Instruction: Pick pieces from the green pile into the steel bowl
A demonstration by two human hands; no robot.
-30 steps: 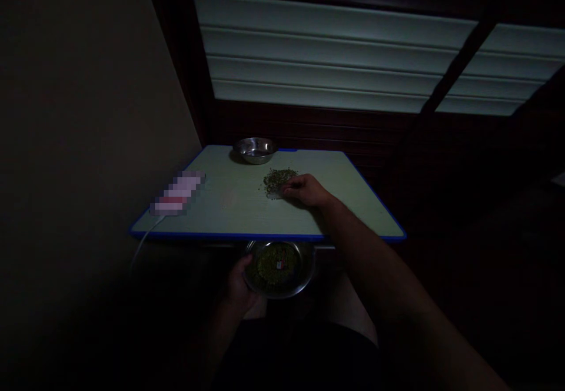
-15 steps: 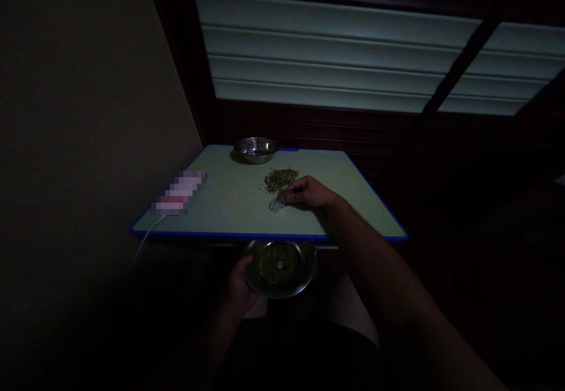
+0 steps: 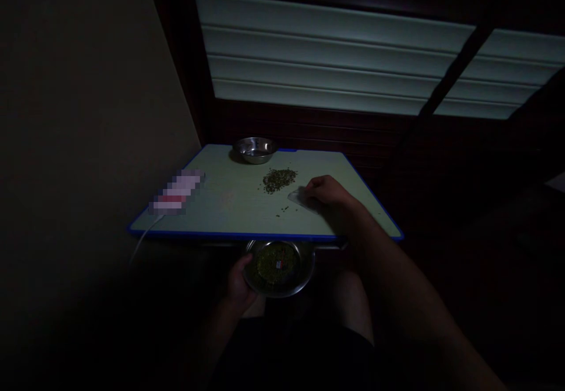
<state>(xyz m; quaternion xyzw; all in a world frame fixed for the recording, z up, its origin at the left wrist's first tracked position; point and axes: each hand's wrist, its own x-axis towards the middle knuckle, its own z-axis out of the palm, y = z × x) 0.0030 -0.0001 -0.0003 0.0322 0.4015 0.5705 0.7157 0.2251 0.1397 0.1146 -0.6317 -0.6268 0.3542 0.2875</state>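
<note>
My left hand (image 3: 239, 282) grips the left rim of a metal bowl (image 3: 304, 279) below the table's front edge. Small greenish grains (image 3: 269, 264) lie in that bowl, along with a little piece with a white and red mark (image 3: 279, 264). Over the table, my right hand (image 3: 324, 191) pinches a thin clear plastic piece (image 3: 300, 196), its edge low over the surface. A loose pile of small dark grains (image 3: 279, 179) lies just left of and beyond this piece. A few stray grains (image 3: 285, 208) are nearer to me.
The light table (image 3: 212, 202) has a blue edge. At its back left stands a second metal bowl (image 3: 255, 151). A blurred-out pinkish device (image 3: 179, 192) with a white cable (image 3: 143, 241) lies at the left edge. Behind is a slatted panel (image 3: 318, 55); a wall (image 3: 88, 85) rises at left.
My right hand has moved right with the plastic piece, away from the front of the pile. A few stray grains now show there. The left hand and its bowl stay about the same.
</note>
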